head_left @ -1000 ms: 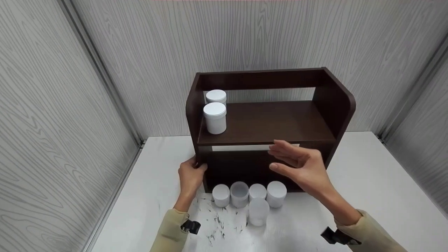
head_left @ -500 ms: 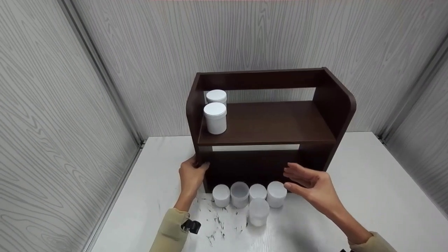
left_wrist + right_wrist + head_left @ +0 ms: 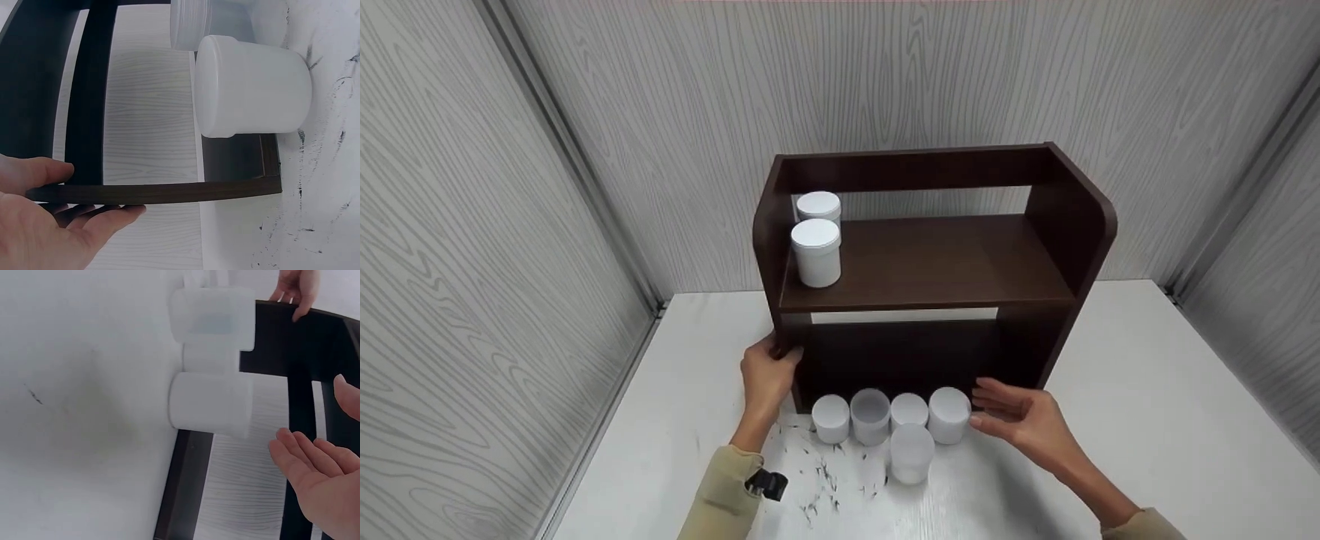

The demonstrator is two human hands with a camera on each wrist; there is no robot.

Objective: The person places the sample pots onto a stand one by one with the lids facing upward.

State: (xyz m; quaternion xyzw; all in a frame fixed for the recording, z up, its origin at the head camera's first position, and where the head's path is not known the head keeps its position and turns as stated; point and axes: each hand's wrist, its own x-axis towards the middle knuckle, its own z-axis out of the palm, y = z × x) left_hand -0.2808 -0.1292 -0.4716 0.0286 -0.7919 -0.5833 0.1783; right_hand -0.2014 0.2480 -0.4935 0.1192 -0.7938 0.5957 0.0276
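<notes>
It looked like a staged recording booth: grey wood-grain panels [image 3: 472, 225] walled a white table [image 3: 1147, 390] that held only a dark shelf [image 3: 930, 262] and plain white jars [image 3: 885, 420].

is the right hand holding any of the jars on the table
No, the right hand is open beside the rightmost jar with straight fingers, a gap showing between them in the right wrist view.

Shelf unit [image 3: 930, 262] on table [image 3: 1147, 420] — two jars [image 3: 816, 251] on shelf, left; five jars [image 3: 889, 424] before it.
</notes>
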